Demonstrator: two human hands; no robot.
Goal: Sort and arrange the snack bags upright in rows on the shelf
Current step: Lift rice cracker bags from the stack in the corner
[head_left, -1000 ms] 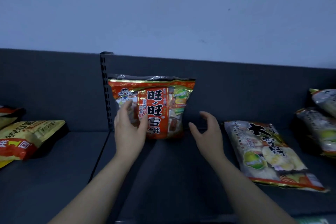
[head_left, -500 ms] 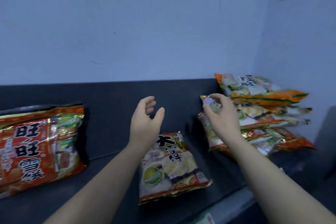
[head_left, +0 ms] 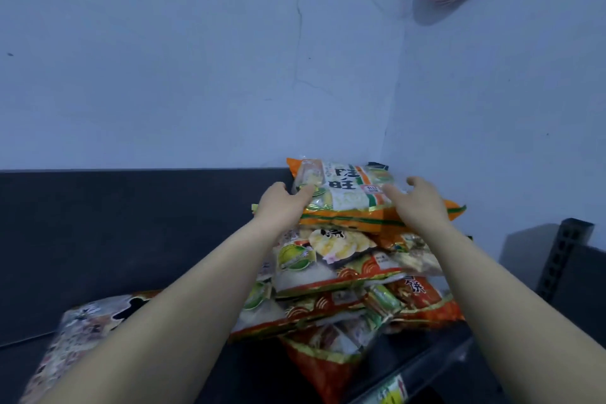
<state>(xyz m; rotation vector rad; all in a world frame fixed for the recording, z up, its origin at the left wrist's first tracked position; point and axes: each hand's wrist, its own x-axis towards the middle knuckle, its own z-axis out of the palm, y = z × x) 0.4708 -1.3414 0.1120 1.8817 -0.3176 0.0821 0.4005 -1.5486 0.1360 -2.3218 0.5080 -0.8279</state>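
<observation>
Swinging right along the shelf (head_left: 255, 371), the view has lost the red bag that stood upright against the back panel and now takes in the right-hand corner, where a pile (head_left: 344, 275) of bags lies flat, stacked one on another and splayed at odd angles. A moment ago the right hand (head_left: 421, 203) was only fingering the pile's left edge and the left hand (head_left: 280, 205) hung bare in the air; now both have gone up to the top bag (head_left: 347, 195), the orange-edged one lying face up across the summit of the pile. The left hand pinches its left end, thumb on the face and fingers out of sight beyond it, so that side looks clamped. The right hand lies spread over the right part, thumb flat on the face and fingers arched apart toward the far edge, not yet seen to close (it may be a beat behind the left). The bag itself rests on the bags below and shows no sign of being lifted. The flat bag (head_left: 85, 328) lies alone on the shelf at near left, partly hidden under the left forearm, well apart from the pile. For the task this reads as the start of the next cycle: one bag has been stood up, nearly all the rest lie flat, and the top bag is the sensible next pick, since it comes away without disturbing the slippery ones beneath.
</observation>
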